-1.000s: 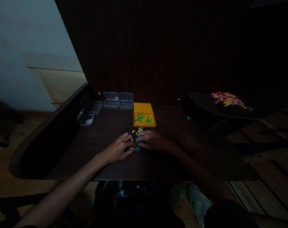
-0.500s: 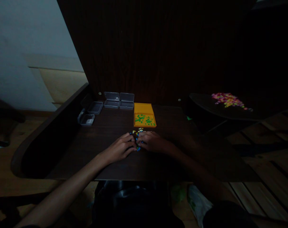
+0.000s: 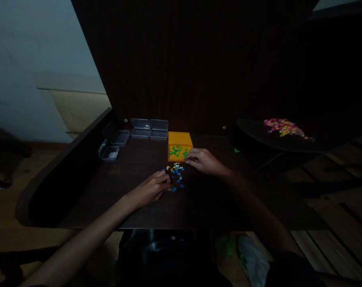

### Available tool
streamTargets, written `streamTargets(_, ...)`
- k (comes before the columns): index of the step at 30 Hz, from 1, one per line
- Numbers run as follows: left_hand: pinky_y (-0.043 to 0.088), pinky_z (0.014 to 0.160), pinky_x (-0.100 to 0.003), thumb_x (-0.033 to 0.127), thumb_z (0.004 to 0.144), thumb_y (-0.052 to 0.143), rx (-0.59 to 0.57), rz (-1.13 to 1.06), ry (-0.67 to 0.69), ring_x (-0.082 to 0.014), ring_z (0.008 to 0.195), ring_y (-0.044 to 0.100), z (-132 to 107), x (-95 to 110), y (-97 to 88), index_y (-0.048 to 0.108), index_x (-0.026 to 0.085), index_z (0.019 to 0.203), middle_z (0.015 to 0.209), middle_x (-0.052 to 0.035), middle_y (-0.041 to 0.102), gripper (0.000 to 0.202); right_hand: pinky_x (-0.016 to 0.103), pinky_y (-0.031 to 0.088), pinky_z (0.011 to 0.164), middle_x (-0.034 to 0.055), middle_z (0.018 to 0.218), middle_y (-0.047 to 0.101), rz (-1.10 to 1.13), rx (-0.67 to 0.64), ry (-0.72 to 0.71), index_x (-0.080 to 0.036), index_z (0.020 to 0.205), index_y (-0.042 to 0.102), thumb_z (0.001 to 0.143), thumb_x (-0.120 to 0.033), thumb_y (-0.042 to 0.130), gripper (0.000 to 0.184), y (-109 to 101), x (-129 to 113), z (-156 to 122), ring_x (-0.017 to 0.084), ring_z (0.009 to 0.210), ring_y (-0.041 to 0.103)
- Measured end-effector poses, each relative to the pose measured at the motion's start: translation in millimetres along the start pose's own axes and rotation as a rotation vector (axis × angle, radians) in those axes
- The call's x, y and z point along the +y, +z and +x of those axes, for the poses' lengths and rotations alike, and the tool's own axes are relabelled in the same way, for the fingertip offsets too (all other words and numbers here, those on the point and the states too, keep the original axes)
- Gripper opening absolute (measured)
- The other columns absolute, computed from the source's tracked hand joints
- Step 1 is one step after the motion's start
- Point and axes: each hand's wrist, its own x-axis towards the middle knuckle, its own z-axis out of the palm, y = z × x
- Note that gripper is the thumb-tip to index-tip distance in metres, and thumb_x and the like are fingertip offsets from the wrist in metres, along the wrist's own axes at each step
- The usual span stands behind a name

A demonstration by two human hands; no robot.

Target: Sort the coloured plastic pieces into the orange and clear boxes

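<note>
A yellow box stands with its lid raised, and small green building blocks lie inside it. At its front right corner is my right hand, thumb and fingers pinched; whatever is between them is too small to make out. In front of the box, a loose pile of blue, yellow and whitish building blocks is spread on the dark table. My left hand rests at the pile's left edge, fingers curled down, and what its fingertips hold, if anything, is hidden.
Several clear plastic cases with raised lids stand along the back left of the table. On a side shelf at the right lies a heap of pink and yellow pieces. A raised side panel borders the left.
My right hand has moved from the pile up and right to the yellow box's front corner, uncovering blue blocks. My left hand stays beside the pile.
</note>
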Motion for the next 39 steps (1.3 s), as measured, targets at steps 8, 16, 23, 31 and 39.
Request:
streamTargets(8,0.044,0.084,-0.032,0.022,0.098,0.043,-0.019,0.014,-0.002,-0.0174,0.087,0.053,1.0,1.7,-1.9,0.066,0.015,0.093,0.091,-0.0085,0.060,0.025,0.024,0.041,0.063,0.0046,0.083,0.068,0.009,0.118,0.107,-0.015,0.089,0.075,0.082,-0.015,0.063,0.013,-7.0,31.3,12.5,0.012,0.065,0.055)
streamTargets(16,0.044,0.081,-0.030,0.024,0.098,0.043,0.075,-0.074,-0.074,-0.0171,0.089,0.052,13.6,-6.8,-25.1,0.059,0.017,0.100,0.093,-0.0062,0.062,0.017,0.023,0.040,0.063,0.0049,0.082,0.069,0.019,0.115,0.187,-0.014,0.087,0.074,0.079,-0.009,0.063,0.015,9.1,46.9,24.5,0.012,0.065,0.055)
streamTargets(23,0.046,0.080,-0.034,0.028,0.095,0.047,0.162,-0.061,-0.178,-0.0194,0.090,0.053,54.1,-34.9,-38.3,0.058,0.017,0.094,0.090,-0.0056,0.062,0.015,0.022,0.040,0.064,0.0037,0.080,0.070,0.022,0.145,0.200,-0.015,0.086,0.073,0.077,-0.008,0.062,0.016,18.1,52.7,22.1,0.011,0.064,0.056)
streamTargets(31,0.046,0.080,-0.034,0.018,0.088,0.053,0.113,-0.073,-0.252,-0.0201,0.088,0.056,97.1,-78.1,-14.6,0.060,0.016,0.092,0.088,-0.0068,0.064,0.008,0.024,0.041,0.066,0.0044,0.082,0.069,0.030,0.194,0.212,-0.014,0.088,0.072,0.079,-0.011,0.062,0.014,19.5,53.0,16.7,0.012,0.065,0.055)
streamTargets(39,0.047,0.086,-0.033,0.014,0.089,0.049,0.073,-0.067,-0.248,-0.0204,0.093,0.059,104.5,-92.2,0.7,0.067,0.014,0.096,0.093,-0.0096,0.070,0.019,0.022,0.040,0.061,0.0056,0.084,0.068,0.056,0.232,0.166,-0.013,0.085,0.072,0.082,-0.009,0.059,0.015,27.4,60.7,12.0,0.011,0.065,0.055)
